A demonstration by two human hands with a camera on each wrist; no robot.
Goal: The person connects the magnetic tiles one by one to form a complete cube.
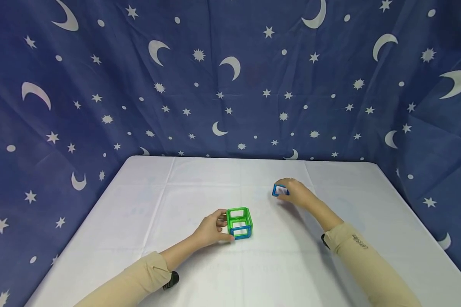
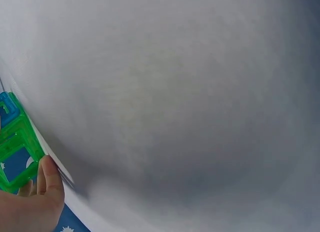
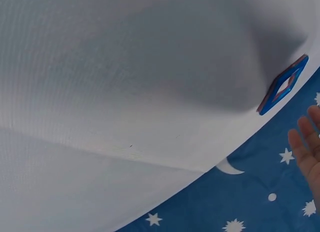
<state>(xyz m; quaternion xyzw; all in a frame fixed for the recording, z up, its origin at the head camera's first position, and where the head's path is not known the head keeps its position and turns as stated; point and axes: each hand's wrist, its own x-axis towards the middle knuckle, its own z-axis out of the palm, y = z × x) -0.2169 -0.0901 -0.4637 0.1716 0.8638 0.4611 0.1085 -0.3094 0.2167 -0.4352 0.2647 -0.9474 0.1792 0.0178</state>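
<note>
In the head view my left hand (image 1: 212, 230) grips an open-topped box of green magnetic tiles (image 1: 247, 217) from its left side, the fingers along that side and the thumb at the near corner. A blue magnetic tile (image 1: 241, 236) forms the box's front. The left wrist view shows my fingertips on the green frame (image 2: 31, 137). Farther back and to the right, my right hand (image 1: 297, 194) is over a small blue tile (image 1: 274, 190). Its fingers (image 3: 302, 147) are extended and apart from that tile (image 3: 285, 86) in the right wrist view; a reddish edge shows along the tile.
A white cloth covers the table (image 1: 192, 183). Behind it and at both sides hangs a dark blue curtain (image 1: 253, 119) with moons and stars. Both forearms reach in from the near edge, in beige sleeves (image 1: 369, 264).
</note>
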